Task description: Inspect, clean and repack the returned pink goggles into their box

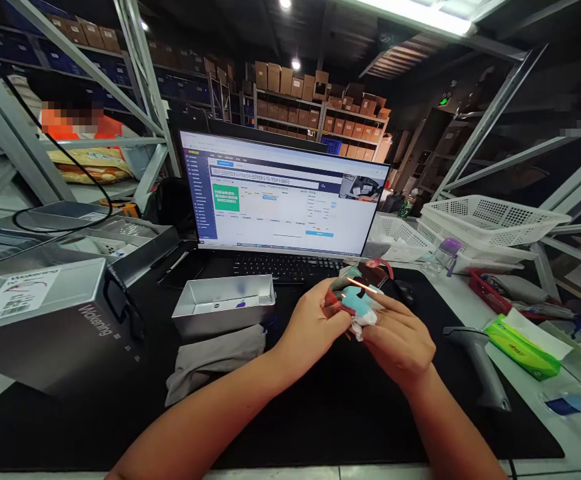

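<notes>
My left hand (315,327) and my right hand (400,340) meet over the black desk mat (320,413), in front of the keyboard (290,267). Together they grip a small dark device with a teal face and red trim (358,290). A bit of white cloth or tissue (365,323) is pinched under it by my right fingers. Both hands have their fingers curled closed round these things.
A monitor (280,193) stands behind the keyboard. A grey open box (223,303) and a grey cloth (215,357) lie to the left, beside a large dark carton (45,320). White baskets (485,220), a barcode scanner (480,367) and a green packet (520,347) are on the right. A person in orange (75,123) is far left.
</notes>
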`<state>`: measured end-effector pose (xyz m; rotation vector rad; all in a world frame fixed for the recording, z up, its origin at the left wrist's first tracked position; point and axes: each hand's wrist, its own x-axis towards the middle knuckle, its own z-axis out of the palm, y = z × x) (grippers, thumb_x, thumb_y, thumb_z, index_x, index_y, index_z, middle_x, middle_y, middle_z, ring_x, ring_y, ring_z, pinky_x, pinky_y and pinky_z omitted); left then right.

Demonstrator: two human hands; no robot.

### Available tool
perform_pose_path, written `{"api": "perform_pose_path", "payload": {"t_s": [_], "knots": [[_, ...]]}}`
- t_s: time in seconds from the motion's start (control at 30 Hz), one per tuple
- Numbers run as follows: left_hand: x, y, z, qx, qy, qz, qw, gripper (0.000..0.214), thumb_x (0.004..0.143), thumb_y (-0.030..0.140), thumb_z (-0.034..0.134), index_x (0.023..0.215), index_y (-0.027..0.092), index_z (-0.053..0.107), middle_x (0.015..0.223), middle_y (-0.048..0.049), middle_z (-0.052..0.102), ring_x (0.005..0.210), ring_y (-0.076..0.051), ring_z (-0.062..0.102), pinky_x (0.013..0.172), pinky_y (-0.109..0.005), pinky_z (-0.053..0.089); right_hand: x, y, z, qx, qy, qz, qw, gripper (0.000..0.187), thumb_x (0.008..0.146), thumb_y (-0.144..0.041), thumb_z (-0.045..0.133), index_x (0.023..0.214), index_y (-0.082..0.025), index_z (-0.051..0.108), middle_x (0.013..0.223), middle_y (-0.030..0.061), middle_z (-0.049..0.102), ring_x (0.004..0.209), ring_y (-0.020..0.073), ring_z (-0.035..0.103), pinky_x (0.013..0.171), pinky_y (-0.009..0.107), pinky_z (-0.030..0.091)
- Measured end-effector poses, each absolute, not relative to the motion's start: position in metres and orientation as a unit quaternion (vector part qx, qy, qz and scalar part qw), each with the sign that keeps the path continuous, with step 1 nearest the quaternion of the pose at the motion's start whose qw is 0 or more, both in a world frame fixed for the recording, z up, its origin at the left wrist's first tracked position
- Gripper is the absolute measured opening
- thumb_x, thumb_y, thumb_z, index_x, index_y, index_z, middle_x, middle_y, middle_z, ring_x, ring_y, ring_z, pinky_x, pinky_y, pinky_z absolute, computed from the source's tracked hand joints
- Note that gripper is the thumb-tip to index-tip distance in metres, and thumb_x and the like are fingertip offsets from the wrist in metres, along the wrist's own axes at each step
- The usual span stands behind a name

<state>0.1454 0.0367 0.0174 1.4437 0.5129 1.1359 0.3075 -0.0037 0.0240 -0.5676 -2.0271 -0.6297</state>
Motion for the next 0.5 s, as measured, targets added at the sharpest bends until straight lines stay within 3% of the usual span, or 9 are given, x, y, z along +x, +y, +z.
{"api": "perform_pose_path", "payload": {"t_s": [0.07, 0.13, 0.23, 0.3, 0.37, 0.5], "knots": [[0.144, 0.043, 0.017, 0.632, 0.224, 0.489, 0.558, 0.041, 0.073, 0.013, 0.061, 0.114, 0.016, 0.065, 0.106, -0.0058, 0.073, 0.098, -0.02, 0.071, 0.088, -0.031, 0.057, 0.309, 0.001, 0.023, -0.241, -0.822, -0.232, 0.461, 0.024, 0.086, -0.003, 0.061, 0.072, -0.022, 0.061, 0.071, -0.0023, 0.071, 0.068, 0.0119, 0.069, 0.095, 0.036, 0.06], [0.14, 0.049, 0.016, 0.659, 0.248, 0.506, 0.498, 0.048, 0.075, 0.013, 0.062, 0.123, 0.017, 0.064, 0.119, -0.008, 0.072, 0.11, -0.023, 0.069, 0.097, -0.036, 0.055, 0.317, 0.01, 0.022, -0.288, -0.821, -0.155, 0.468, 0.028, 0.086, -0.006, 0.063, 0.064, -0.021, 0.057, 0.061, -0.0046, 0.064, 0.058, 0.0096, 0.062, 0.078, 0.028, 0.06], [0.132, 0.055, 0.017, 0.697, 0.288, 0.538, 0.377, 0.058, 0.077, 0.012, 0.063, 0.134, 0.02, 0.059, 0.136, -0.0098, 0.065, 0.127, -0.027, 0.061, 0.11, -0.045, 0.049, 0.337, 0.027, 0.021, -0.418, -0.725, -0.001, 0.547, 0.035, 0.082, -0.019, 0.074, 0.057, -0.02, 0.049, 0.053, -0.0055, 0.053, 0.049, 0.0081, 0.049, 0.049, 0.021, 0.042], [0.129, 0.056, 0.019, 0.715, 0.293, 0.548, 0.32, 0.06, 0.079, 0.011, 0.062, 0.137, 0.021, 0.058, 0.14, -0.0098, 0.062, 0.131, -0.027, 0.058, 0.113, -0.048, 0.047, 0.348, 0.035, 0.022, -0.447, -0.599, 0.101, 0.657, 0.043, 0.077, -0.03, 0.081, 0.06, -0.021, 0.042, 0.053, -0.0075, 0.044, 0.048, 0.0071, 0.04, 0.047, 0.021, 0.034], [0.128, 0.055, 0.019, 0.731, 0.285, 0.553, 0.28, 0.06, 0.08, 0.009, 0.061, 0.138, 0.024, 0.057, 0.141, -0.0085, 0.062, 0.132, -0.026, 0.057, 0.114, -0.048, 0.046, 0.35, 0.038, 0.023, -0.404, -0.506, 0.198, 0.736, 0.052, 0.073, -0.042, 0.084, 0.064, -0.022, 0.037, 0.056, -0.0086, 0.039, 0.051, 0.007, 0.036, 0.049, 0.02, 0.034], [0.133, 0.053, 0.016, 0.756, 0.266, 0.558, 0.215, 0.058, 0.08, 0.008, 0.061, 0.136, 0.024, 0.057, 0.145, -0.0079, 0.06, 0.135, -0.025, 0.055, 0.117, -0.047, 0.045, 0.324, 0.028, 0.019, -0.348, -0.485, 0.329, 0.732, 0.058, 0.073, -0.056, 0.081, 0.068, -0.023, 0.034, 0.058, -0.0082, 0.038, 0.051, 0.0074, 0.034, 0.049, 0.02, 0.033]]}}
